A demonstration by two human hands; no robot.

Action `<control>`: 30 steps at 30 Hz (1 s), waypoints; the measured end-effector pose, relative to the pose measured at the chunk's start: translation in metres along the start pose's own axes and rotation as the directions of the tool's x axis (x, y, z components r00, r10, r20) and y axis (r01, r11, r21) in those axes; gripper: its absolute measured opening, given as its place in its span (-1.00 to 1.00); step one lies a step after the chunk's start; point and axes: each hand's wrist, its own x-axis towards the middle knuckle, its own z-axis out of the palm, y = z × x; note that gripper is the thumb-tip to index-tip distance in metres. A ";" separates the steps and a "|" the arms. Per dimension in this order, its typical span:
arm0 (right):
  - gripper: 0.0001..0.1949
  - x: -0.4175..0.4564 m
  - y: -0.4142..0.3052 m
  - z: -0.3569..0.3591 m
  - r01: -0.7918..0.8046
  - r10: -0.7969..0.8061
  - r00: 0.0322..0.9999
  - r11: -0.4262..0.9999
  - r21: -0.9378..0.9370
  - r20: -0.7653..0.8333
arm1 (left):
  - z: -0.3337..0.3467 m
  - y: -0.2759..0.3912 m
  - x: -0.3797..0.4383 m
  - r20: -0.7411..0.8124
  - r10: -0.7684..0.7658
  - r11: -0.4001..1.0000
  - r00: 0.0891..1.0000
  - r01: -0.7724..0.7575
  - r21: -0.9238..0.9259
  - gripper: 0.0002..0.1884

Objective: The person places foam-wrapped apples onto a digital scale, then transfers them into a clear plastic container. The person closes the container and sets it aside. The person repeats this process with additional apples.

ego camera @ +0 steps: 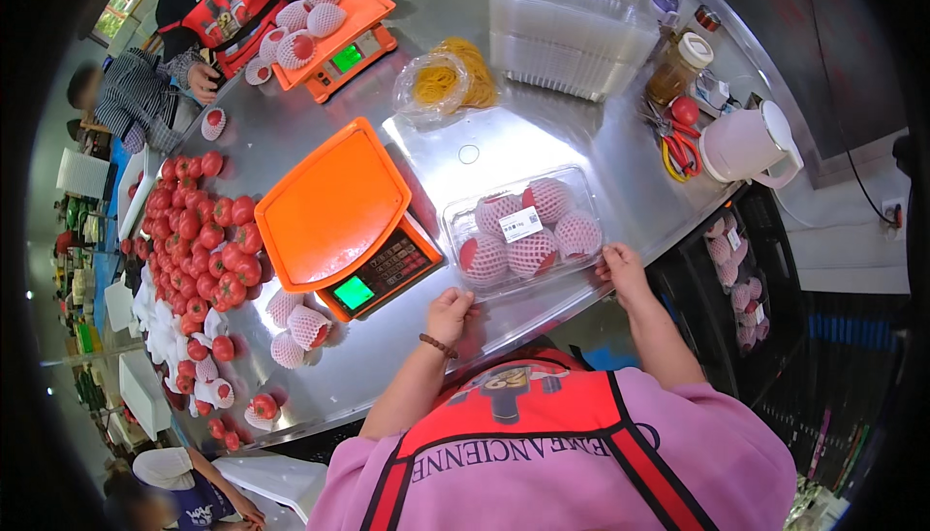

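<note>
A clear plastic clamshell box [465, 213] lies in front of me on the metal table [508, 320]. Inside are several tomatoes [483, 258] in pink foam nets, and a white printed label [520, 224] sits on the lid. The fingers of my left hand [450, 315] pinch the box's near left corner; a brown bead bracelet circles that wrist. At the near right corner, my right hand [623, 271] grips the rim between thumb and fingers. Left of the box stands an orange weighing scale [338, 204] with a bare pan and a lit green display.
Loose tomatoes [200, 240] are heaped at the left, near netted ones [301, 327]. A co-worker [225, 15] stands behind a second scale [334, 44]. Rubber bands [458, 77], stacked plastic boxes [570, 29], scissors [676, 146] and a kettle [745, 142] lie beyond; a black crate [701, 306] holds packed boxes.
</note>
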 end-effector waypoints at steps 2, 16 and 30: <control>-0.75 0.013 -0.025 -0.014 -0.016 0.035 0.995 0.983 -0.183 0.098 | 0.000 0.010 -0.010 0.061 -0.024 0.981 0.998 0.012 0.194 -0.73; -0.84 0.150 -0.148 0.259 0.517 -0.270 0.657 -0.518 -0.682 0.704 | -0.048 0.001 -0.057 -0.063 0.025 0.989 0.998 -0.015 0.147 -0.68; -0.88 -0.049 -0.137 0.201 0.787 -0.325 0.304 0.616 -0.044 0.895 | 0.011 0.086 -0.088 -0.026 0.530 0.848 0.848 -0.530 -0.007 -0.59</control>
